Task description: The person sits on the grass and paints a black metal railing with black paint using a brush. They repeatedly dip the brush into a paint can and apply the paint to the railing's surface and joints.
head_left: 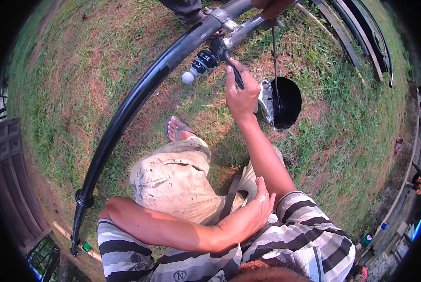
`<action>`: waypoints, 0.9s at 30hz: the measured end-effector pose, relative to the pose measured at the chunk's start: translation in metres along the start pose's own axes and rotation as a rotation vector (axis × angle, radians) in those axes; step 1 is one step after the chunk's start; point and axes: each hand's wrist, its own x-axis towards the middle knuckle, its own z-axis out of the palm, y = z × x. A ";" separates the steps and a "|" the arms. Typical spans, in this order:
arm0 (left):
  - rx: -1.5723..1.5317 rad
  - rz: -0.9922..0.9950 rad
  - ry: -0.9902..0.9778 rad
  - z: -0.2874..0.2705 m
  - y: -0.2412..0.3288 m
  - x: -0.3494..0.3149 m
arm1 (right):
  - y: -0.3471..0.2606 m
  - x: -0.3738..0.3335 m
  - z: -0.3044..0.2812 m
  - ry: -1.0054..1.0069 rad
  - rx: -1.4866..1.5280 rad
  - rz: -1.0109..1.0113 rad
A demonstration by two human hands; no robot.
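Observation:
My right hand [243,96] is closed around the dark handle of a paintbrush [236,73]. Its black head meets the bare metal part [241,33] beside a long pole [130,110] coated in black. Just left of the brush, a ribbed fitting [204,62] streaked with black ends in a pale ball [188,77]. Close to my right wrist, a paint can [288,103] dark inside hangs on a thin rod, its outer side smeared silver. My left hand [248,216] lies across my body near my right elbow, fingers stretched out and holding nothing.
Another person's dark trouser leg [184,9] and a limb [274,7] show at the top edge. Several long bars [361,37] lie on the grass at upper right. At left stands a brown panelled structure [15,178]. My sandalled foot [178,129] rests on grass.

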 end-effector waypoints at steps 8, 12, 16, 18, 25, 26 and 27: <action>0.012 -0.020 -0.006 0.003 -0.001 -0.002 | 0.004 -0.013 0.004 0.102 0.086 0.139; 0.008 -0.042 0.017 0.002 -0.003 0.000 | 0.012 -0.007 0.006 0.076 0.038 0.147; 0.009 -0.006 -0.017 0.002 -0.003 -0.003 | 0.010 -0.053 0.006 0.078 0.047 0.276; 0.036 0.012 -0.021 0.005 -0.002 -0.003 | 0.007 -0.062 0.013 0.183 -0.052 0.122; 0.017 0.016 -0.081 0.002 -0.006 -0.001 | 0.019 -0.075 0.031 0.220 0.296 0.422; 0.024 0.013 -0.100 0.000 -0.004 -0.003 | 0.012 -0.079 0.032 0.212 0.428 0.616; 0.033 0.011 -0.118 -0.002 -0.004 -0.005 | 0.007 -0.077 0.036 0.220 0.430 0.556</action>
